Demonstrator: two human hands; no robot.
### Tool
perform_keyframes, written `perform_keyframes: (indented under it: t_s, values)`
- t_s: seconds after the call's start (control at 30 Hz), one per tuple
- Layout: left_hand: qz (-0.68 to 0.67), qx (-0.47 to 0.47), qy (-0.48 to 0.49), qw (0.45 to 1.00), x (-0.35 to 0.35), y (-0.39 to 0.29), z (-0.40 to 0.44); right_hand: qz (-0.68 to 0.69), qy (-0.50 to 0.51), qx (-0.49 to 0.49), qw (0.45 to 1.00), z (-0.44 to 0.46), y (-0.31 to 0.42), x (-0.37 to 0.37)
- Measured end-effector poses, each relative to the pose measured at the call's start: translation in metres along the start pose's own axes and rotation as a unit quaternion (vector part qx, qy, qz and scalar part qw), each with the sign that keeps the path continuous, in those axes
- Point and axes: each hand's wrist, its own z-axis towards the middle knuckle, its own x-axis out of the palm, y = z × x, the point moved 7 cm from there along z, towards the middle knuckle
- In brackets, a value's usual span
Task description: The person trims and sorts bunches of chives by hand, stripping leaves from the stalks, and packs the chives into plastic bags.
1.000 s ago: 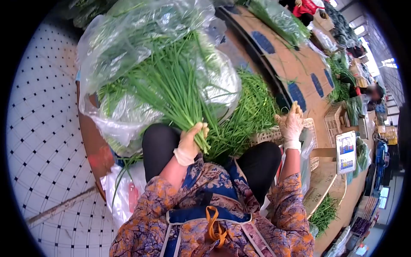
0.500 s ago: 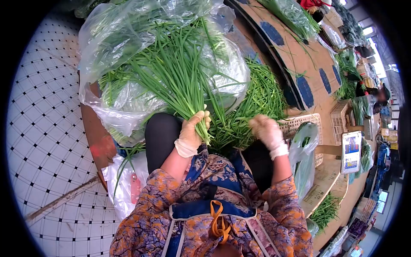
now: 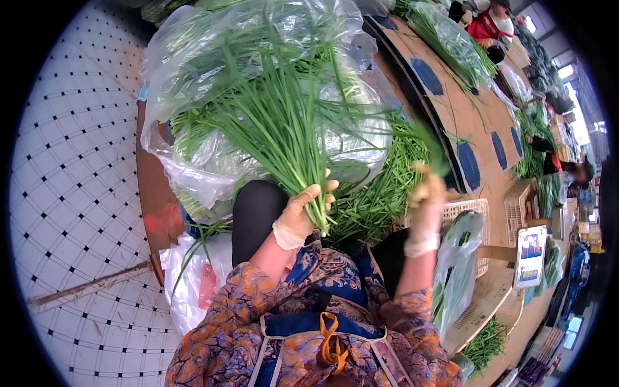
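My left hand [image 3: 303, 209], in a pale glove, is closed around the white lower stalks of a bunch of garlic chives [image 3: 277, 129]. The long green leaves fan up and away over a clear plastic bag [image 3: 164, 84] of more chives. My right hand [image 3: 427, 203], gloved too, is raised to the right of the bunch with its fingers curled. A blurred green streak of chive leaves rises from its fingertips. Between and beyond my hands lies a heap of loose chives [image 3: 367, 206], partly covered by the bag's edge.
On my right stand a plastic crate [image 3: 474, 209], a bag of greens [image 3: 454, 258] and a scale display [image 3: 530, 257]. A cardboard-topped bench [image 3: 451, 109] with bagged chives runs beyond. Tiled floor [image 3: 84, 161] lies left. Another person in red [image 3: 487, 26] is far off at upper right.
My right hand has lifted away from the loose heap, and blurred green leaves now show at its fingertips. My left hand still grips the bunch. The view has shifted slightly.
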Motion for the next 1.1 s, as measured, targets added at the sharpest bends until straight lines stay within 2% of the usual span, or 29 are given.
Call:
perform_keyframes:
  t_s: [0.03, 0.07, 0.13, 0.23, 0.27, 0.3, 0.37, 0.4, 0.43, 0.47, 0.53, 0.57, 0.6, 0.67, 0.7, 0.77, 0.8, 0.83, 0.87, 0.9, 0.93, 1.03, 1.07, 1.1]
  values:
    - [-0.028, -0.015, 0.004, 0.999, -0.001, 0.008, 0.002, 0.043, -0.019, -0.063, 0.997, 0.008, 0.019, -0.017]
    - [-0.045, -0.028, 0.007, 0.999, 0.000, 0.014, 0.003, 0.138, 0.030, -0.094, 0.986, 0.012, 0.035, -0.015]
    - [-0.056, -0.051, -0.020, 0.997, -0.002, 0.027, 0.003, 0.006, 0.009, -0.090, 0.996, 0.014, 0.045, -0.009]
    - [-0.035, -0.054, -0.021, 0.998, -0.008, 0.032, 0.002, -0.120, 0.136, -0.015, 0.983, -0.003, 0.014, 0.049]
    - [-0.045, -0.054, -0.003, 0.998, -0.005, 0.031, 0.000, -0.310, 0.200, -0.166, 0.915, -0.015, -0.001, 0.072]
    - [-0.039, -0.037, 0.020, 0.998, 0.000, 0.027, -0.002, -0.459, 0.202, -0.334, 0.798, -0.031, -0.018, 0.093]
    - [-0.045, -0.025, -0.012, 0.999, 0.002, 0.025, -0.007, -0.656, 0.286, -0.277, 0.642, -0.068, -0.061, 0.129]
    - [-0.053, -0.018, -0.042, 0.998, -0.001, 0.024, -0.010, -0.653, 0.282, -0.261, 0.653, -0.083, -0.057, 0.136]
    - [0.004, -0.040, -0.048, 0.998, -0.033, 0.035, -0.007, -0.587, 0.328, -0.278, 0.686, -0.089, -0.053, 0.135]
    - [0.004, -0.039, -0.048, 0.998, -0.033, 0.034, -0.008, -0.518, 0.370, -0.292, 0.714, -0.090, -0.046, 0.130]
    - [0.030, -0.003, -0.078, 0.997, -0.025, 0.027, -0.007, -0.415, 0.353, -0.271, 0.794, -0.075, -0.017, 0.118]
    - [0.026, -0.007, -0.076, 0.997, -0.010, 0.021, -0.008, -0.365, 0.287, -0.300, 0.833, -0.065, -0.001, 0.109]
    - [0.074, -0.022, -0.031, 0.997, -0.002, 0.017, -0.010, -0.350, 0.210, -0.255, 0.877, -0.054, -0.011, 0.091]
    - [0.169, -0.057, 0.018, 0.984, 0.011, 0.017, -0.016, -0.213, 0.231, -0.118, 0.942, -0.037, -0.046, 0.085]
    - [0.168, -0.038, 0.041, 0.984, 0.013, 0.020, -0.014, -0.159, 0.305, 0.075, 0.936, -0.045, -0.049, 0.098]
    - [0.164, -0.001, 0.086, 0.983, 0.017, 0.027, -0.009, -0.068, 0.267, 0.078, 0.958, -0.053, -0.064, 0.102]
    - [0.040, -0.057, 0.072, 0.995, 0.010, 0.038, -0.011, -0.011, 0.256, 0.090, 0.962, -0.054, -0.066, 0.104]
    - [0.073, -0.081, 0.023, 0.994, -0.005, 0.044, -0.010, -0.019, 0.230, 0.124, 0.965, -0.048, -0.083, 0.097]
    - [0.070, -0.083, 0.021, 0.994, -0.006, 0.045, -0.011, -0.027, 0.204, 0.161, 0.965, -0.046, -0.092, 0.094]
    - [-0.007, -0.114, -0.014, 0.993, -0.011, 0.049, -0.012, -0.021, 0.192, 0.223, 0.955, -0.050, -0.090, 0.090]
    - [-0.081, -0.141, -0.047, 0.986, -0.014, 0.053, -0.014, 0.014, 0.193, 0.241, 0.951, -0.048, -0.102, 0.087]
    - [-0.120, -0.118, -0.047, 0.985, -0.006, 0.048, -0.015, 0.048, 0.149, 0.221, 0.963, -0.046, -0.112, 0.087]
    - [-0.143, -0.115, -0.035, 0.982, -0.003, 0.048, -0.016, 0.038, 0.138, 0.102, 0.984, -0.042, -0.101, 0.090]
    - [-0.121, -0.097, -0.063, 0.986, -0.004, 0.049, -0.015, 0.029, 0.126, -0.020, 0.991, -0.039, -0.086, 0.091]
